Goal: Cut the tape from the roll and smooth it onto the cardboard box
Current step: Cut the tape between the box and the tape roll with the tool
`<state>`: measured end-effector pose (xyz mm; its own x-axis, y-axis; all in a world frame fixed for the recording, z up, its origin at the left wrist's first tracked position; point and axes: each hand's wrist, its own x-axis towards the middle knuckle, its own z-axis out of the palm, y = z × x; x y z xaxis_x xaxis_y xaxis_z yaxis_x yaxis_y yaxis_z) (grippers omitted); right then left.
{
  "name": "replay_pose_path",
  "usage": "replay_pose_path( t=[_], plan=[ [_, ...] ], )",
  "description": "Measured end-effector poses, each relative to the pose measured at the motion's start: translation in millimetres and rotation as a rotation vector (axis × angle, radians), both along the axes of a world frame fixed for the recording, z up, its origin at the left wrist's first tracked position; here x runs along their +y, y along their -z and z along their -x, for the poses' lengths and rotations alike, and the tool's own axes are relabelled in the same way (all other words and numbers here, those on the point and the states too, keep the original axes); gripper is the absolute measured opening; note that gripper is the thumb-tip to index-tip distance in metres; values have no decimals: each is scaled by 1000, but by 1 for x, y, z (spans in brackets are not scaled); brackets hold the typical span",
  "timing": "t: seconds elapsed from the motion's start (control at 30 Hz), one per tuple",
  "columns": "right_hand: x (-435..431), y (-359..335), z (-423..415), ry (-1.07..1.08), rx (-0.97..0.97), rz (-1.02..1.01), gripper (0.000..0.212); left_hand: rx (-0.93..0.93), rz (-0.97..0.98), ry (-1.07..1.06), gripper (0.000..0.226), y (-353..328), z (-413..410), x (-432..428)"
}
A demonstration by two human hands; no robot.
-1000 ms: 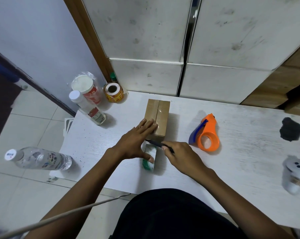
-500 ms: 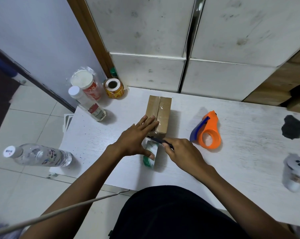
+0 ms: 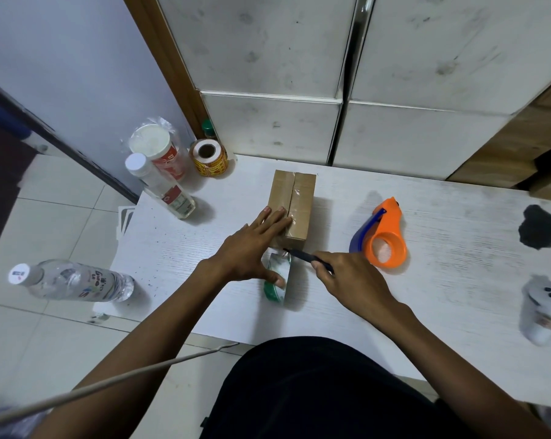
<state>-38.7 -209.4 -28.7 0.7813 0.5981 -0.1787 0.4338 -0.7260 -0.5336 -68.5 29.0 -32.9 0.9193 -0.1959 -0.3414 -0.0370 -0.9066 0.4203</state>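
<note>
A small brown cardboard box stands on the white table, clear tape running along its top seam. My left hand lies with its fingers flat on the box's near top edge, while its thumb presses a clear tape roll with a green core standing just in front of the box. My right hand grips a dark thin cutter; its tip touches the tape stretched between roll and box at the box's near bottom edge.
An orange tape dispenser lies right of the box. Bottles, a wrapped canister and a yellow label roll crowd the table's far left corner. A water bottle lies at the left edge, a white controller at right.
The hands have hardly moved. The cutter tip stays at the tape between roll and box; the view has shifted slightly.
</note>
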Motion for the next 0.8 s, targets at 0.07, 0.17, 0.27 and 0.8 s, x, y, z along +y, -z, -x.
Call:
replay_pose_path(
  t=[0.07,0.17,0.27,0.8],
  plan=[
    [-3,0,1,8,12,-2,25,4,2,1,128,0,0,-1],
    [-5,-3,2,17,15,-6,24,3,2,4,129,-2,1,-2],
    [-8,-5,4,28,16,-4,24,8,-2,5,129,-5,1,-2],
    [-27,17,-1,253,76,3,20,22,-3,5,130,-7,3,-3]
  ],
)
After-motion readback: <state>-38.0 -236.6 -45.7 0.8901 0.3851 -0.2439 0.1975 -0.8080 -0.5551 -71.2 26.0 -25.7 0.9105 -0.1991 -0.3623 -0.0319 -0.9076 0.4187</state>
